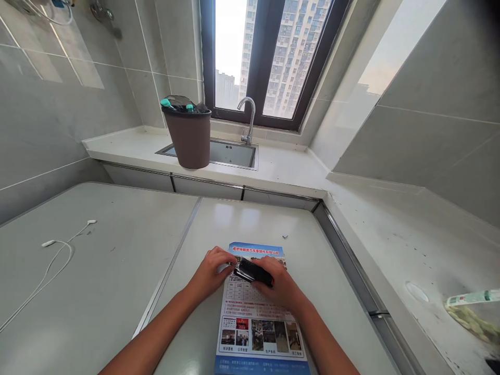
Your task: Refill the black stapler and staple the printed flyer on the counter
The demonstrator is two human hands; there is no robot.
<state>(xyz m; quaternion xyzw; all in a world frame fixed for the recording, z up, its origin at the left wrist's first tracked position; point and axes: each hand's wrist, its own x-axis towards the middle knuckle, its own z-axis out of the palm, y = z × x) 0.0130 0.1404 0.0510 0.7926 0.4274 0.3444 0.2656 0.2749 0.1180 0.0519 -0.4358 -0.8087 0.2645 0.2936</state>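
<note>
My right hand is closed around a black stapler, fingers over its top and far side. The stapler lies at a slant, its metal end toward the left. At that end my left hand pinches with thumb and forefinger; whether a small piece is also between the fingertips is too fine to tell. Beneath both hands a printed leaflet with a blue header, text, tables and photos lies flat on the white table. My right hand and forearm cover part of its right side.
A white cable lies on the left table section. A small dark scrap is beyond the leaflet. At the back, a brown bin with bottles stands by the sink and faucet. A clear bag lies on the right counter.
</note>
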